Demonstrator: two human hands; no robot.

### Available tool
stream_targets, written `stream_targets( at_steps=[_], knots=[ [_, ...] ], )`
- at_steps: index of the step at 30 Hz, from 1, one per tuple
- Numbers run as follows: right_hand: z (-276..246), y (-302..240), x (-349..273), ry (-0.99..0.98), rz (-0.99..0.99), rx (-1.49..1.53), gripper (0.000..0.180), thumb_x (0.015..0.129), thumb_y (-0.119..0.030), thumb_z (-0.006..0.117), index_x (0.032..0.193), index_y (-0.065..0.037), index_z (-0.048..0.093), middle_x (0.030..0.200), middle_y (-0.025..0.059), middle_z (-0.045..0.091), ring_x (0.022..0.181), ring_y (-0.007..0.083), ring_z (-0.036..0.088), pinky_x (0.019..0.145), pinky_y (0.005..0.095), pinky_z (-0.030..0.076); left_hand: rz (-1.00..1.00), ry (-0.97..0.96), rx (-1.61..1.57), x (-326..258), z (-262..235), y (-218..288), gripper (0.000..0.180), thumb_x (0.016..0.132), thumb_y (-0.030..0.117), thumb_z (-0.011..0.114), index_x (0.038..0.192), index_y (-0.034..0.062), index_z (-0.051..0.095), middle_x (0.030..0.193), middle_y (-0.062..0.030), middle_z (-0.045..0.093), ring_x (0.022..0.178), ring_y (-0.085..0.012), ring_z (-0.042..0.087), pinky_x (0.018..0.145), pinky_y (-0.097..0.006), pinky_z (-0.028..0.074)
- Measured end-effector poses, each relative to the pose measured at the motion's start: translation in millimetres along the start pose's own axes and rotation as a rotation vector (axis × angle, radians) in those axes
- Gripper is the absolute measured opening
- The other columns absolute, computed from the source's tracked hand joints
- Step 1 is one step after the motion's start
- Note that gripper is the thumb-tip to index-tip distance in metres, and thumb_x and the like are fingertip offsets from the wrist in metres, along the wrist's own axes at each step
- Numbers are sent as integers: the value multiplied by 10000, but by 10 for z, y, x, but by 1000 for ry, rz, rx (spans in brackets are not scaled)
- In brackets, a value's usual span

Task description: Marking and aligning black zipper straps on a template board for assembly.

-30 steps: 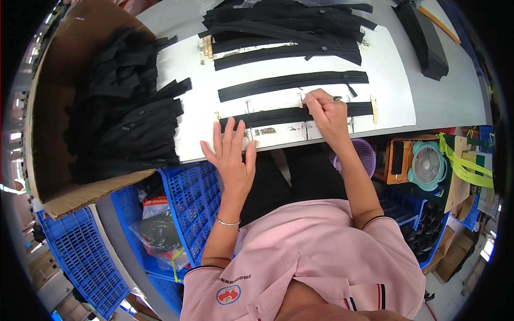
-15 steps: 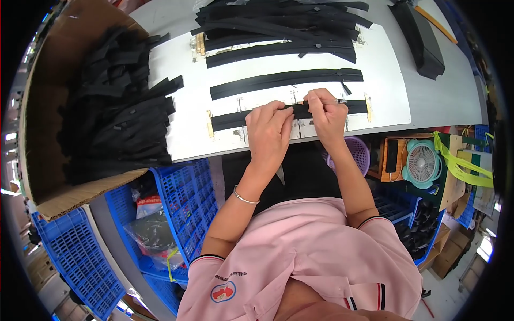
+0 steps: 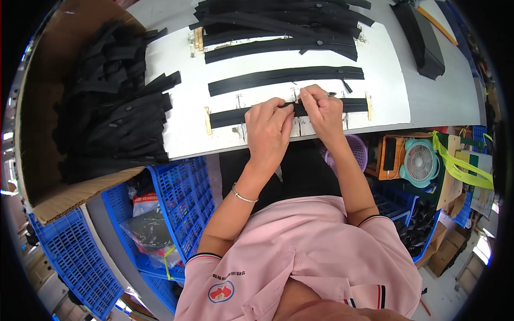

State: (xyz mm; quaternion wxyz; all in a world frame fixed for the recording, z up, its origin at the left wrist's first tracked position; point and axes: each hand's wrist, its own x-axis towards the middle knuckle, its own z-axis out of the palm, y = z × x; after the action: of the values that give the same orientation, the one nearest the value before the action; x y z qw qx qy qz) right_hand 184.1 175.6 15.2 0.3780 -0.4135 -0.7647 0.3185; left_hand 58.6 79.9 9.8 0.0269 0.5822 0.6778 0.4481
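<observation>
Strip (image 3: 225, 118), black and long, lies across the white board (image 3: 179, 120) under both our hands, its ends showing to either side of them. Our left hand (image 3: 269, 128) rests on it with fingers bent and close together; whether they pinch it or only press it, we cannot tell. Our right hand (image 3: 324, 113), just beside, is closed round a pen (image 3: 332, 94), most of it hidden by the fingers. Just beyond our hands lies a second strip (image 3: 257, 81), and farther off a pile (image 3: 284, 24) of more. Left of our hands, a carton (image 3: 88, 193) holds a black heap (image 3: 112, 117). Well to their right, a black block (image 3: 420, 43) sits on the grey table (image 3: 455, 101). Below our right hand, past the table's edge, we see a purple basket (image 3: 360, 147).
</observation>
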Motion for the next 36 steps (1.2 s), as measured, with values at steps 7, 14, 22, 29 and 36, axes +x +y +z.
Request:
stream_targets(
  at_steps=[7,14,22,29,36],
  knots=[
    [-19,-10,-37,59,72,190,191,977,-110,660,829,2,702,636,84,642,533,176,582,515,307,434,14,13,7,18,7,-3,185,808,51,809,989,76,782,1059,-31,701,984,-229,631,865,-364,440],
    [-38,8,-20,-26,-120,113,185,918,-88,668,759,0,702,643,76,655,545,223,594,546,338,445,12,12,6,15,10,-8,192,802,46,813,989,75,782,1059,-33,705,984,-232,633,863,-365,441],
    [-67,36,26,-91,-255,-25,204,915,-89,603,743,-24,690,664,50,661,547,205,597,544,330,442,3,-2,30,31,15,-9,165,823,59,806,983,94,784,1064,-28,709,994,-226,634,879,-368,442],
    [-676,96,-48,201,300,545,209,984,-99,598,861,13,724,829,47,706,677,60,595,612,209,462,10,-24,36,14,5,13,145,845,64,808,984,92,779,1071,-35,709,997,-225,635,897,-359,437],
    [-1045,578,-17,84,323,345,256,1039,-191,633,911,8,732,776,4,657,685,52,547,606,213,413,35,-20,64,18,41,32,164,839,59,806,996,82,764,1080,-44,699,993,-245,629,899,-385,443]
  ],
)
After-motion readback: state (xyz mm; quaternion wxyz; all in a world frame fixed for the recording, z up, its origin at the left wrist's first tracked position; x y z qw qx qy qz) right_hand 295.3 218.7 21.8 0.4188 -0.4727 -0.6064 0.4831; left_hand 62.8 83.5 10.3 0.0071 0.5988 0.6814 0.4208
